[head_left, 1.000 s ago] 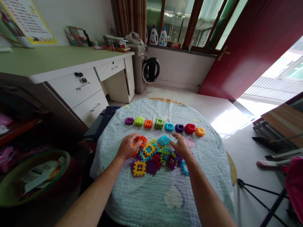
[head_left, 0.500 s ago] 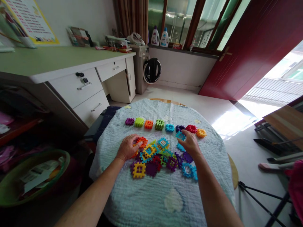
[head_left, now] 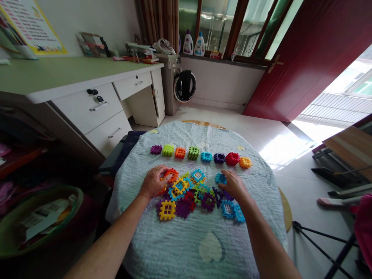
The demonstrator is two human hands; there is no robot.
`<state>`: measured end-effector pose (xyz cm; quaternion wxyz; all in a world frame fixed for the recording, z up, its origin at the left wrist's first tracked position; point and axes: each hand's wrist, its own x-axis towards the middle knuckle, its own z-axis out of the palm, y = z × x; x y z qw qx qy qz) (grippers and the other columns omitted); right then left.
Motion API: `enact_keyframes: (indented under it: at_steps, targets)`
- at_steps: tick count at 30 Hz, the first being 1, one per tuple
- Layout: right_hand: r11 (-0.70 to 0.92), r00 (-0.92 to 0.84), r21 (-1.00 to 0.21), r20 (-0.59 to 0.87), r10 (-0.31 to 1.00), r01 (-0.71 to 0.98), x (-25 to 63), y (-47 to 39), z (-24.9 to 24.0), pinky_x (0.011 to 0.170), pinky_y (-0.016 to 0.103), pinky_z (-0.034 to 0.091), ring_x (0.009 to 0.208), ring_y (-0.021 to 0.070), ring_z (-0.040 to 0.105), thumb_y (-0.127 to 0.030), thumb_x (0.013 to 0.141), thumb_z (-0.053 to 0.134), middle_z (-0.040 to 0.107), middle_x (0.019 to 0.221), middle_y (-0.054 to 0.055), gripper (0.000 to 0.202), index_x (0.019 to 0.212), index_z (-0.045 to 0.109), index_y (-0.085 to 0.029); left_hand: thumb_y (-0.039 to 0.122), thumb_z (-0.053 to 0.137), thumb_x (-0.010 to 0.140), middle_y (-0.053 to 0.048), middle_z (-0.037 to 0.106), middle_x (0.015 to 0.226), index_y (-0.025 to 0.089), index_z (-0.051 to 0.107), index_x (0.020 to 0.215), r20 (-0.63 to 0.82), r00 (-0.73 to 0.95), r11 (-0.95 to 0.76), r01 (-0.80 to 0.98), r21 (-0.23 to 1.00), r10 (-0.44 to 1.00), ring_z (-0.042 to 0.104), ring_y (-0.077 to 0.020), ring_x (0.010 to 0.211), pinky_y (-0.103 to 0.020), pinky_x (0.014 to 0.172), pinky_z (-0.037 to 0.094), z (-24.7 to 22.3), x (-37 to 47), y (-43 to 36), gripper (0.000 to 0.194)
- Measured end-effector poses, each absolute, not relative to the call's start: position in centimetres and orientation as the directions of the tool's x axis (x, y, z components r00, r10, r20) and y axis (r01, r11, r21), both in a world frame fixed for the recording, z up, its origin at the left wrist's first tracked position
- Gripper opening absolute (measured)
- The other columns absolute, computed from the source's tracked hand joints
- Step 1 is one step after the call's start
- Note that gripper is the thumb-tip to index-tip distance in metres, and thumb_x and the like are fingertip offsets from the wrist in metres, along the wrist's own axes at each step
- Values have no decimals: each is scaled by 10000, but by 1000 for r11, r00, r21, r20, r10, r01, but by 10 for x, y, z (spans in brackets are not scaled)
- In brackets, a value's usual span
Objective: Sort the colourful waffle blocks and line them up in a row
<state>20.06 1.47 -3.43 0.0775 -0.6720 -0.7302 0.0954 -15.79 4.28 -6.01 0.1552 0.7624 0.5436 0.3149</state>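
Note:
At the left of a loose heap of plastic pieces, my left hand (head_left: pixel 154 181) is closed on an orange piece (head_left: pixel 172 175). Across the heap, my right hand (head_left: pixel 234 185) pinches a light blue piece (head_left: pixel 221 178) at the table's surface. Between the hands lie a yellow and blue piece (head_left: pixel 180 186), a blue-framed piece with a white lattice (head_left: pixel 198 176) and several others. Nearer me are a yellow window piece (head_left: pixel 167 210) and a blue one with a white lattice (head_left: pixel 227 208). Behind them, several small blocks form a row, from purple (head_left: pixel 156 149) to yellow-orange (head_left: pixel 245 162).
A pale blue cloth (head_left: pixel 180 252) covers the round table. Beyond stand a desk (head_left: pixel 87 71) at left and a washing machine (head_left: pixel 171 83) with its door open. A basket (head_left: pixel 72 217) is at lower left, black tripod legs (head_left: pixel 314 244) at lower right.
My right hand has moved down toward me from just below the row, and the light blue piece at its fingertips is now lower. My left hand stays on the orange piece. The view has shifted slightly.

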Motion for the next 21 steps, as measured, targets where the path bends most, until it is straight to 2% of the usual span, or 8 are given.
enact_keyframes:
  at_steps: [4, 8, 16, 21]
  targets:
    - [51, -64, -236, -51, 997, 970, 196, 15, -29, 948, 371, 415, 1130, 276, 582, -258, 726, 632, 658, 1178, 133, 472, 1191, 599, -178, 455, 549, 852, -73, 700, 1026, 200, 653, 971, 311, 216, -363, 736, 571, 926, 635, -233, 1020, -381, 976, 475, -63, -158, 44, 300]
    - [31, -44, -241, -50, 998, 970, 191, 15, -27, 941, 379, 398, 1130, 283, 567, -249, 708, 623, 637, 1209, 134, 563, 1261, 558, -166, 458, 549, 849, -73, 699, 1030, 200, 651, 977, 308, 212, -358, 740, 569, 928, 634, -231, 1016, -383, 978, 474, -63, -158, 44, 305]
    - [180, -135, -271, 177, 975, 946, 171, 56, 7, 943, 401, 360, 1129, 296, 514, -276, 728, 610, 609, 1249, 123, 620, 1331, 502, -180, 468, 547, 840, -76, 704, 1017, 204, 659, 957, 296, 193, -337, 737, 586, 936, 635, -241, 1026, -398, 976, 477, -59, -157, 43, 310]
    - [201, -189, -235, 70, 979, 951, 158, 107, 17, 929, 423, 355, 1149, 316, 483, -260, 707, 628, 616, 1253, 110, 652, 1342, 496, -194, 485, 548, 845, -80, 704, 1042, 203, 661, 957, 295, 192, -337, 729, 596, 936, 628, -244, 1054, -409, 1003, 463, -61, -157, 44, 324]
